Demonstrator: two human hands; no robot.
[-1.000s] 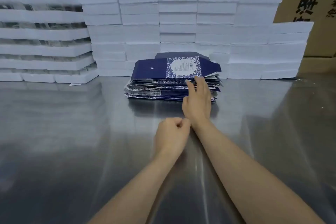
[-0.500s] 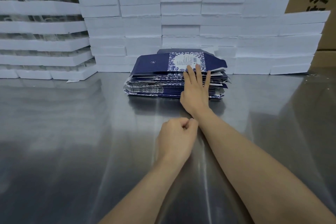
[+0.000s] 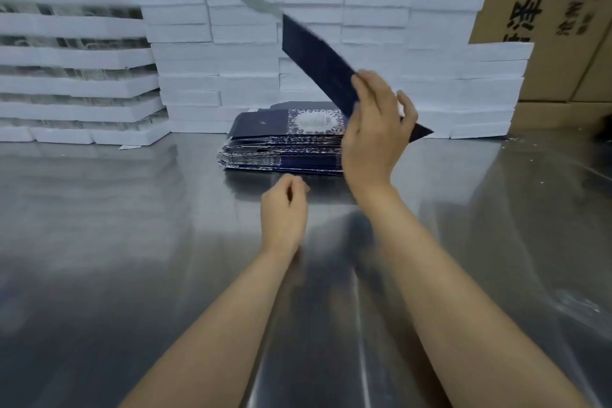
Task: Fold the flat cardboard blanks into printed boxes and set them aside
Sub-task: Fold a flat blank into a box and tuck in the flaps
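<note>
A stack of flat dark-blue printed cardboard blanks (image 3: 281,142) lies on the steel table near the back. My right hand (image 3: 376,136) grips one flat blank (image 3: 318,56) by its lower end, above the right side of the stack. The blank is lifted and tilts up to the left, its far end blurred. My left hand (image 3: 283,209) hovers over the table just in front of the stack, its fingers curled with nothing in them.
The shiny steel table (image 3: 132,242) fills the foreground. White foam trays (image 3: 364,26) are piled in a wall behind the stack, and more trays (image 3: 66,83) are stacked at the left. Brown printed cartons (image 3: 556,10) stand at the back right.
My right hand lay flat on the top of the stack; it now grips one blank and has raised it up off the stack. My left hand stayed in front, fingers curled.
</note>
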